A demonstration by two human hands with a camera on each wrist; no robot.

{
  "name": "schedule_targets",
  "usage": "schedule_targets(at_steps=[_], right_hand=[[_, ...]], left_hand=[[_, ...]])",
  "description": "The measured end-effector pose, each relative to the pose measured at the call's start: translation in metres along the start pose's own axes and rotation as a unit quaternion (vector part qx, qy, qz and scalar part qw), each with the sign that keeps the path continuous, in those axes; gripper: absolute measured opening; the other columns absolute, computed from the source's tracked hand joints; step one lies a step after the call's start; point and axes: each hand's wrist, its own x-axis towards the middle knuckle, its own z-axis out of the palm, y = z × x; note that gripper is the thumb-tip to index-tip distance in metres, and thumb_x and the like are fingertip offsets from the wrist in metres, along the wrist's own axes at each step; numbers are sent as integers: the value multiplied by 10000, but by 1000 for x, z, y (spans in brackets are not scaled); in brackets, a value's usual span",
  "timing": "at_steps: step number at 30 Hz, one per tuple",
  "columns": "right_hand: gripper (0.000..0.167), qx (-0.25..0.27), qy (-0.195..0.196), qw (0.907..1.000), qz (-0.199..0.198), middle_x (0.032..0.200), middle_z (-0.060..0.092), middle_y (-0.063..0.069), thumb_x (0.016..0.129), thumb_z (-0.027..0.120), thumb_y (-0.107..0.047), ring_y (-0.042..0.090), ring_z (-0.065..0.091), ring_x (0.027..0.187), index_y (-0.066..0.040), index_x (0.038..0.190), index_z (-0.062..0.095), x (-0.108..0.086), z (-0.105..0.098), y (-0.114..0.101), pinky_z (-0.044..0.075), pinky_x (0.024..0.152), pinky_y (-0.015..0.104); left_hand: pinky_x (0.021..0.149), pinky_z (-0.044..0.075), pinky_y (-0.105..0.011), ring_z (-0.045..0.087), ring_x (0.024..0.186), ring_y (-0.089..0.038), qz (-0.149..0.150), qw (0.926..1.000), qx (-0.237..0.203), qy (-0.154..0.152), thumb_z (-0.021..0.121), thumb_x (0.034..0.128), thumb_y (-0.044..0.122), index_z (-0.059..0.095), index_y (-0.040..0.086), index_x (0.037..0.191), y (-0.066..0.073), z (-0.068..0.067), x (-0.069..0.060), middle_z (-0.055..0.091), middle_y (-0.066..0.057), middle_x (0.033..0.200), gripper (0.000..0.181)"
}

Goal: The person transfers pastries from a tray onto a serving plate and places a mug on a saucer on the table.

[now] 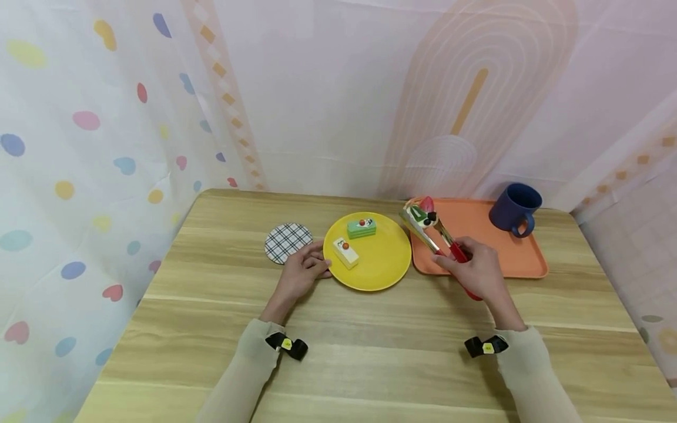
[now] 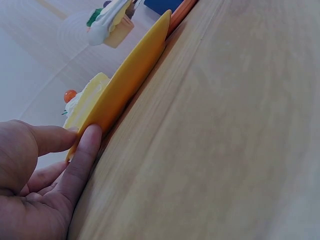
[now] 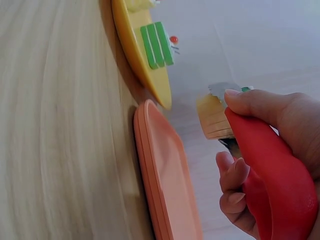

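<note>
My left hand (image 1: 301, 271) pinches the left rim of a yellow plate (image 1: 379, 263), thumb above and fingers beneath, as the left wrist view shows. Two toy cake slices lie on that plate: a green layered one (image 1: 362, 231) and a cream-coloured one (image 1: 347, 256). In my right hand (image 1: 480, 267) are tongs (image 3: 272, 170) with red handles. Their metal ends hold a toy fruit tart (image 1: 421, 215) topped with a strawberry, green fruit and dark berries. The tart is raised near the left edge of an orange tray (image 1: 478, 220), just right of the plate.
On the tray's right side stands a dark blue mug (image 1: 513, 208), its handle toward the front. A round checked coaster (image 1: 287, 239) lies left of the plate, partly behind my left hand. Patterned curtains (image 1: 328, 100) hang behind the wooden table (image 1: 370, 346).
</note>
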Motion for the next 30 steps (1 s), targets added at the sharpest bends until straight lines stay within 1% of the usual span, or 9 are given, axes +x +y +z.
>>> schedule_targets(at_steps=[5,9,15,19,22,25,30], right_hand=[[615,35,-97,9999,22,1079,714,181,868,804,-480,298,594,927,-14,1250,682,-3,3,-5,486,697,276],[602,18,-121,9999,-68,1048,720,164,863,811,-469,290,600,903,-19,1242,685,-5,5,-9,487,693,277],[540,34,-133,9997,-223,921,709,113,854,832,-410,248,588,812,-16,1198,695,-7,9,-13,482,638,258],[511,81,-184,9994,-273,874,676,102,839,852,-389,234,541,764,-31,1174,708,-7,12,-16,424,565,250],[523,114,-263,9992,-289,865,659,98,830,858,-405,233,517,748,-41,1176,711,-8,14,-18,397,541,257],[541,68,-327,9989,-322,876,661,93,827,859,-411,229,517,750,-42,1192,703,-9,18,-19,406,548,251],[532,109,-434,9982,-409,865,650,90,826,867,-376,216,504,735,-34,1198,699,-12,24,-20,388,531,238]], left_hand=[[803,675,-285,697,868,-123,-30,10000,15,10,667,977,20,521,57,1467,0,2,0,619,-179,1117,513],[792,675,-280,701,867,-124,-48,10000,33,34,663,979,17,526,68,1464,1,2,-1,628,-168,1108,507],[790,678,-293,709,873,-131,-66,10000,-31,48,669,980,21,535,86,1456,0,1,0,634,-164,1108,499],[792,678,-294,707,876,-136,-35,10000,-32,25,670,979,20,527,79,1463,-1,1,1,633,-170,1111,508],[791,677,-291,707,874,-138,-32,10000,-29,17,670,978,18,525,77,1465,-1,0,1,634,-170,1107,511],[791,677,-289,708,870,-136,-19,10000,-19,16,668,980,20,524,78,1467,-2,0,2,636,-165,1103,511],[795,677,-291,709,870,-130,-33,10000,-30,-6,670,983,32,525,81,1467,-1,0,1,638,-164,1105,508]])
